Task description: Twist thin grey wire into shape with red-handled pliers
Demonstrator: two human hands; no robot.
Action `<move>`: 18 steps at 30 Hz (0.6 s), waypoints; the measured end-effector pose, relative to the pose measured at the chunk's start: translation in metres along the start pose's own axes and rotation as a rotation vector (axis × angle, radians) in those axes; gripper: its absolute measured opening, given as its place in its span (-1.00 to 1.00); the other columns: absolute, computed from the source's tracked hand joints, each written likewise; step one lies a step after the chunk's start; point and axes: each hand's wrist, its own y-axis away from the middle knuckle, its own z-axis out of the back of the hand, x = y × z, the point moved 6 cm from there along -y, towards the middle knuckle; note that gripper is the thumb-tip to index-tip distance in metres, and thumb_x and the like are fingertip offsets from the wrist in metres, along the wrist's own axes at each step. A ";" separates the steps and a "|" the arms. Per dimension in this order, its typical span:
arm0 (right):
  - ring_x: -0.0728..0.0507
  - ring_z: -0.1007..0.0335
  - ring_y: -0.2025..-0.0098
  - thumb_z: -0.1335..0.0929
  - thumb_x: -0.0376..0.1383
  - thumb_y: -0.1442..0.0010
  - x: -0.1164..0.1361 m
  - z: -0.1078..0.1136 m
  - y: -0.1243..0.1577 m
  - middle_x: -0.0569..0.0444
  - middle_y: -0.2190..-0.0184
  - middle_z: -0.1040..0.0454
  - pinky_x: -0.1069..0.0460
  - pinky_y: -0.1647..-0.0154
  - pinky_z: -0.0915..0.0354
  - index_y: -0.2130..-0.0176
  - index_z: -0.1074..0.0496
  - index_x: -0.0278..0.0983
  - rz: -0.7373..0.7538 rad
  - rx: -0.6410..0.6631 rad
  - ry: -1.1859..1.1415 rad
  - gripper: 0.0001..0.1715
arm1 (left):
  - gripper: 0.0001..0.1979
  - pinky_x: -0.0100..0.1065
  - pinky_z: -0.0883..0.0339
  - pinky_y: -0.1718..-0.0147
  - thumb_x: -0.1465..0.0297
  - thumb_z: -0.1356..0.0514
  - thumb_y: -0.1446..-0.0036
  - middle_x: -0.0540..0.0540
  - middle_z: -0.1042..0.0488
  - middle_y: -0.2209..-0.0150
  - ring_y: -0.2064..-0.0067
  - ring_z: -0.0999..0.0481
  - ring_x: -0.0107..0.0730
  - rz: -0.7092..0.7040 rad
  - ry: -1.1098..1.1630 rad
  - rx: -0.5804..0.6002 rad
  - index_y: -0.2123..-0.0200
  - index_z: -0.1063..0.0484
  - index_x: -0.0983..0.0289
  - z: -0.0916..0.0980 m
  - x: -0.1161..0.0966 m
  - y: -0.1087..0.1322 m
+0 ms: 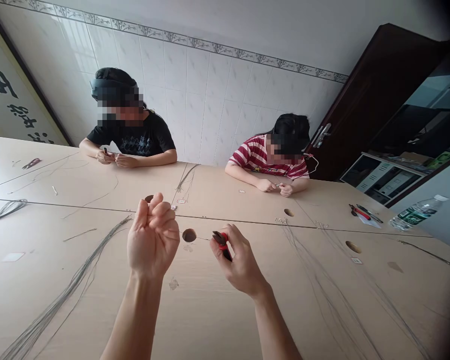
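My left hand (153, 237) is raised over the table, palm side up, with its fingers curled and thumb pressed in; a thin wire seems to run near it, but what the fingers hold is too small to name. To its right, my right hand (242, 260) is closed round red-and-black pliers (222, 242), whose dark jaws point up and left. A bundle of thin grey wires (86, 267) lies on the table left of my left forearm. More wires (318, 270) are spread to the right of my right hand.
Across the table (195, 305) sit two people (131, 137) (272, 150), their hands on small items. Round holes (189, 235) pierce the tabletop. At the right are a water bottle (418, 212) and red-handled tools (360, 212); scissors (31, 163) lie far left.
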 end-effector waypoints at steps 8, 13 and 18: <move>-0.07 -0.09 0.37 -0.24 -0.54 -0.16 0.013 -0.001 0.002 0.15 0.43 -0.18 0.01 0.27 -0.14 0.31 -0.15 -0.19 0.060 0.041 0.007 -0.75 | -0.54 -0.17 -0.25 -0.16 0.12 0.00 -0.31 0.25 -0.53 -0.02 -0.13 -0.44 -0.17 -0.118 -0.591 -0.071 0.20 -0.57 0.33 0.017 0.022 -0.008; -0.09 -0.11 0.36 -0.23 -0.56 -0.11 0.013 0.010 0.004 0.13 0.42 -0.22 0.00 0.27 -0.16 0.31 -0.17 -0.20 0.036 0.041 0.000 -0.73 | -0.53 -0.33 -0.39 0.30 0.09 -0.01 -0.29 0.24 -0.59 0.14 0.26 -0.54 -0.30 0.284 -0.964 0.075 0.19 -0.55 0.33 0.023 0.039 -0.002; -0.07 -0.15 0.35 -0.23 -0.54 -0.16 0.008 0.021 0.004 0.13 0.40 -0.23 0.02 0.28 -0.19 0.32 -0.18 -0.20 0.021 -0.019 0.028 -0.76 | -0.47 -0.43 0.01 0.62 0.08 0.07 -0.32 0.07 -0.50 0.58 0.66 -0.10 -0.56 0.584 -1.271 0.391 0.29 -0.55 0.35 0.010 0.049 0.016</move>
